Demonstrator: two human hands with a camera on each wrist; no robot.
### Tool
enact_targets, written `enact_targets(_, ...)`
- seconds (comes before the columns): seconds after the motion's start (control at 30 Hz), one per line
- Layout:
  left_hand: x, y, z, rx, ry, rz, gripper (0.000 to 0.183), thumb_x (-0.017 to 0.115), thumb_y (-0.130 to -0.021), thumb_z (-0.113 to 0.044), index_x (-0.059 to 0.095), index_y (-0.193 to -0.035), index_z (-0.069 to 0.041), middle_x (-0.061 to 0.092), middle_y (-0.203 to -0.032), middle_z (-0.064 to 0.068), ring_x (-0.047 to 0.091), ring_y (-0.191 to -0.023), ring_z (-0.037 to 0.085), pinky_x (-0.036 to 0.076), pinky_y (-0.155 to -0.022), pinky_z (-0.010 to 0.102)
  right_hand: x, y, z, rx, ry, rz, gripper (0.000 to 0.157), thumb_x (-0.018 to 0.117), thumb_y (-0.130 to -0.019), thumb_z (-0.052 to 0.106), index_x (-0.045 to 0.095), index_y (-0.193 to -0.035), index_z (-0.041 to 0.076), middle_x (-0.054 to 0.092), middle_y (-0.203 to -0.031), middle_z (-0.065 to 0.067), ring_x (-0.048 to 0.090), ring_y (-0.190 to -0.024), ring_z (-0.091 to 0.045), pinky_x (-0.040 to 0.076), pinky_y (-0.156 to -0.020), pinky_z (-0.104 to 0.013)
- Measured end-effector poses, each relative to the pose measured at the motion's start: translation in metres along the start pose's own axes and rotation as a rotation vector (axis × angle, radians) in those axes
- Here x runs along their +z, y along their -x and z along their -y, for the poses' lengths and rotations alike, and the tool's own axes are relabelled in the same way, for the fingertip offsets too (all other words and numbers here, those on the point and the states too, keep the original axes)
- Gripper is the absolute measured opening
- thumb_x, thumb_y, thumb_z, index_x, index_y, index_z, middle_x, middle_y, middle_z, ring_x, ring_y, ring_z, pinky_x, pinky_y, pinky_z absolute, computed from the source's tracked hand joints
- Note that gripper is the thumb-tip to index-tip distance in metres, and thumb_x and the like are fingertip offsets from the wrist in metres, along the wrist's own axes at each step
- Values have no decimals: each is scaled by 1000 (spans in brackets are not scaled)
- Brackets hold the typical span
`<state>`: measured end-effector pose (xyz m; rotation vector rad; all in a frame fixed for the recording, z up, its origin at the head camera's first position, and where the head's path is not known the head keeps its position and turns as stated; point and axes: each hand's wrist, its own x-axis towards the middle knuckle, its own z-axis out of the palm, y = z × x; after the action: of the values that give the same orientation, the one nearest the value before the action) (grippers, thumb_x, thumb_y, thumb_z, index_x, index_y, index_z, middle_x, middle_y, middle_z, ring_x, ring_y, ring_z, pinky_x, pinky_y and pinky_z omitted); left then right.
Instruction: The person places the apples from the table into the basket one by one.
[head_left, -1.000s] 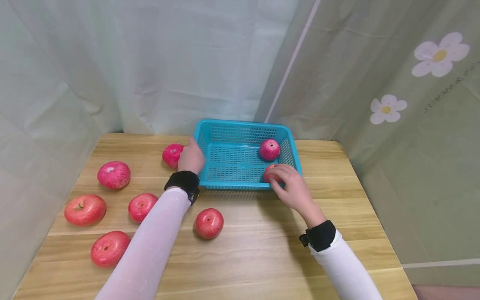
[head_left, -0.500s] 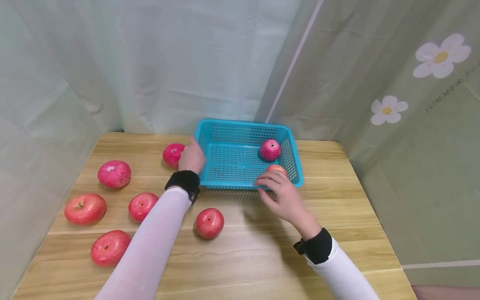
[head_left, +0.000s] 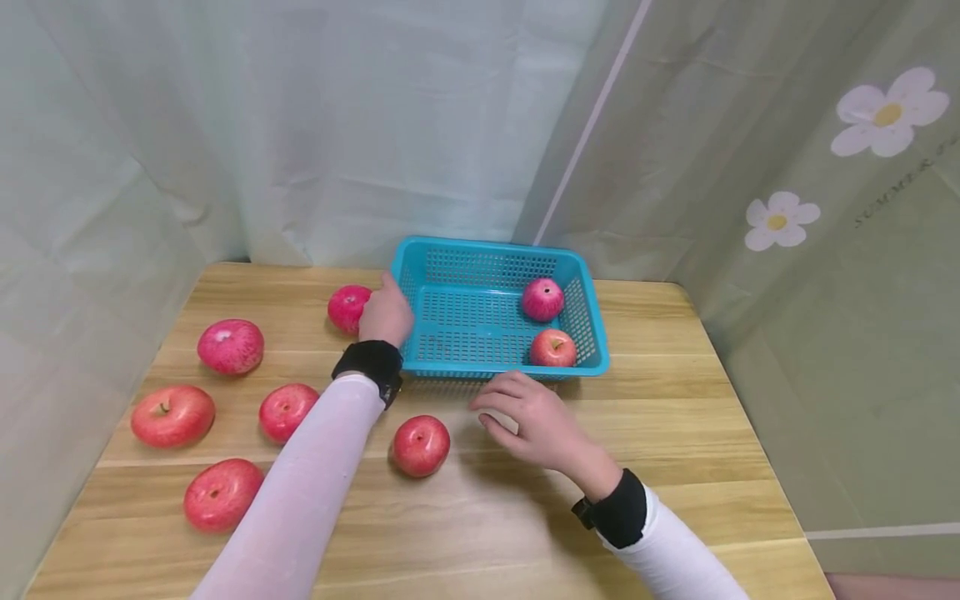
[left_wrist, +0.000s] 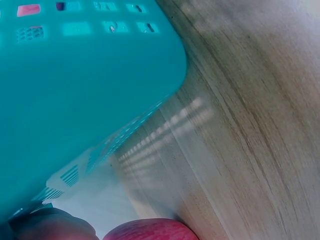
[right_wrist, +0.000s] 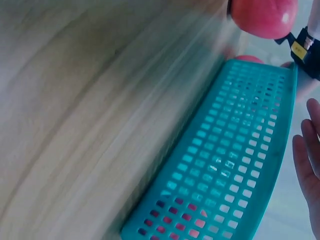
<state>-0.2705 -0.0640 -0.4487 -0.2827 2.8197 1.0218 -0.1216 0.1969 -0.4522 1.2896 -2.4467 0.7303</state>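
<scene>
A blue basket (head_left: 450, 368) stands at the back of a wooden surface (head_left: 675, 417). Inside, along its right end, are a pink apple (head_left: 543, 299) toward the back and a red apple (head_left: 553, 350) at the front. Six loose apples (head_left: 172, 417) lie on the surface, left of and in front of the basket; two in and six out suggests an early stage. The right hand (head_left: 536, 421), grip released and empty, is just in front of the basket. The left hand (head_left: 386, 315) is at its left edge; with fingers mostly hidden, I cannot tell whether it grasps anything.
</scene>
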Motion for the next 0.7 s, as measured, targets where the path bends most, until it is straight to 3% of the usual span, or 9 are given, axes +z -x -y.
enact_targets(0.2,-1,1,-1,-8,5,4,81,66,-104,-14,15,-166,1,63,-114,29,69,-101,45,59,-88,56,6,-3,7,22,-18,124,27,74,-100,20,75,-126,18,72,-122,4,64,-118,-14,51,-105,-30)
enact_targets(0.43,-1,1,-1,-14,1,-1,84,67,-103,-13,13,-167,0,63,-109,27,69,-97,44,60,-86,55,18,-16,23,55,-22,328,52,78,-98,33,63,-146,20,63,-144,-2,56,-135,-17,46,-115,-33)
enact_targets(0.7,0,1,-1,-1,-9,-8,84,69,-103,-13,16,-166,1,64,-110,27,70,-99,45,60,-88,56,41,-37,42,12,35,454,69,82,-94,43,54,-154,27,51,-157,-7,45,-146,-22,42,-118,-42)
